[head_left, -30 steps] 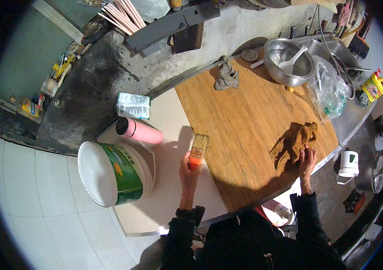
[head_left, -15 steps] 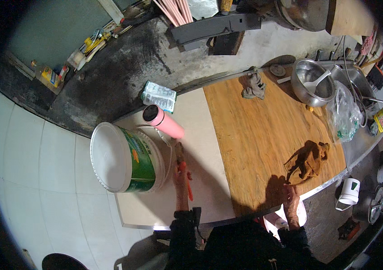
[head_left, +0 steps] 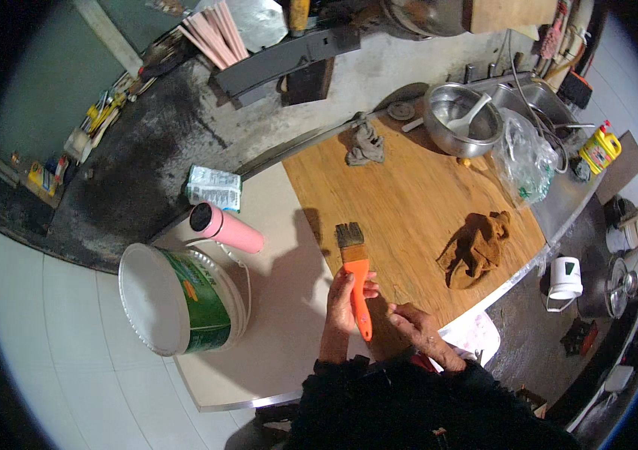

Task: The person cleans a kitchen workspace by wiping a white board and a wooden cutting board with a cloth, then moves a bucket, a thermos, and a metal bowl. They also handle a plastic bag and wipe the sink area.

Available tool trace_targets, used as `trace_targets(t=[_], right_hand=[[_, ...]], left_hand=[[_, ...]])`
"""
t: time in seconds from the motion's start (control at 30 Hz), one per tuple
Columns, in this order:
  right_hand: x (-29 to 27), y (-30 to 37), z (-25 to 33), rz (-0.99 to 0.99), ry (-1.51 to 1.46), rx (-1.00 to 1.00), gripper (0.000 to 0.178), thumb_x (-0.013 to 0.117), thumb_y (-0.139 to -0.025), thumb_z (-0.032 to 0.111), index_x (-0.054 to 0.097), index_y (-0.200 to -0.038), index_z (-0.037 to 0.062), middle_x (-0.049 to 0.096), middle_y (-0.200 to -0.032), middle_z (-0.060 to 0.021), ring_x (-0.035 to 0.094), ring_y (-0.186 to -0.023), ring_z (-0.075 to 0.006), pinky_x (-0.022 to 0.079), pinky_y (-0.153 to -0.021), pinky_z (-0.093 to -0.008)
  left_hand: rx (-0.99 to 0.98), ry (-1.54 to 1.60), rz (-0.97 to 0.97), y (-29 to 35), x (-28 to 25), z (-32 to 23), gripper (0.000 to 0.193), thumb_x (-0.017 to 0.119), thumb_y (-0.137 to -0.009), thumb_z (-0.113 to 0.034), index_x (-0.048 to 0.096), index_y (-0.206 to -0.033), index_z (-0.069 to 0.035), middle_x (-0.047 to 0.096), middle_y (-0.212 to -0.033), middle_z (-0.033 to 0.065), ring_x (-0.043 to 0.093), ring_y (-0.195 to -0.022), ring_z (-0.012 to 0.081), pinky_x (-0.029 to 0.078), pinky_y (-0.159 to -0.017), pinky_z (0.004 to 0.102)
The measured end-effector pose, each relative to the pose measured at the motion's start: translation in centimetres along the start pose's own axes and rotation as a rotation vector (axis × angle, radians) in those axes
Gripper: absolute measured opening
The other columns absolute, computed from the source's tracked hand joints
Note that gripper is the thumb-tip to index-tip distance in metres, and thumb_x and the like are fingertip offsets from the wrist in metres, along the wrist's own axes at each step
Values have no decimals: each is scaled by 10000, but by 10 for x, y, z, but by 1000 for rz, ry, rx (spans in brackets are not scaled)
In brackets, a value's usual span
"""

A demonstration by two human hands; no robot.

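Note:
My left hand (head_left: 342, 300) grips the orange handle of a paintbrush (head_left: 358, 281). Its dark, stiff-looking bristles point away from me, over the near left part of the wooden board (head_left: 409, 202). Just right of the handle's end is my right hand (head_left: 420, 328), its back turned up and its fingers curled together. Anything inside those fingers is hidden. A crumpled brown cloth (head_left: 484, 247) lies on the board, to the right of and beyond my hands. Left of the brush, a pink flask (head_left: 235, 231) lies on the pale tabletop (head_left: 274, 330).
A big white-and-green bucket (head_left: 191, 300) stands at the left, beside a packet (head_left: 214, 187). A grey rag (head_left: 365, 145), a steel bowl (head_left: 454, 124) with a ladle, and a plastic bag (head_left: 523, 161) sit farther back. A yellow bottle (head_left: 600, 152) stands near the sink (head_left: 544, 101).
The view has swung right. My left hand has moved from beside the bucket and flask to the board, bringing the paintbrush upright into view. My right hand has come left, closer to the brush.

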State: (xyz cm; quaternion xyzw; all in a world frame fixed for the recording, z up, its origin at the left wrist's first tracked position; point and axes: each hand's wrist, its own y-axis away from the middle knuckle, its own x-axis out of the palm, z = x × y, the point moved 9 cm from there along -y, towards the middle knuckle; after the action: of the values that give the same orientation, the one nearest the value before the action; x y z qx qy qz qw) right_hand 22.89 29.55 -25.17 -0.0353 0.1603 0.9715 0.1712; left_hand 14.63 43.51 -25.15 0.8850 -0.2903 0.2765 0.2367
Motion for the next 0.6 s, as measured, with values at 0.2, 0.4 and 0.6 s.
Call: trace_targets(t=[0.2, 0.4, 0.6], right_hand=[[25, 3, 8, 141, -174, 160, 472, 552, -882, 384, 538, -1099, -34, 600, -917, -88, 547, -849, -163, 434, -770, -270], [23, 8, 9, 122, -483, 213, 354, 565, -888, 342, 548, -1039, 22, 547, -781, -3, 505, -695, -76, 440, -662, -218], [-21, 10, -9, -95, -447, 196, 294, 584, -875, 327, 570, -960, 46, 478, -659, 45, 417, -560, -59, 313, -475, -209]], left_hand=[[-44, -90, 9, 9, 28, 13, 437, 521, -901, -295, 416, -1238, -38, 556, -1144, 138, 581, -958, 221, 448, -875, 346], [-46, -165, 83, 12, 43, 13, 455, 518, -904, -289, 400, -1267, -39, 531, -1190, 145, 558, -996, 226, 429, -881, 350], [-124, -379, 211, 34, 35, 49, 384, 519, -908, -163, 440, -1259, -27, 519, -1208, 83, 521, -1067, 158, 423, -884, 281]])
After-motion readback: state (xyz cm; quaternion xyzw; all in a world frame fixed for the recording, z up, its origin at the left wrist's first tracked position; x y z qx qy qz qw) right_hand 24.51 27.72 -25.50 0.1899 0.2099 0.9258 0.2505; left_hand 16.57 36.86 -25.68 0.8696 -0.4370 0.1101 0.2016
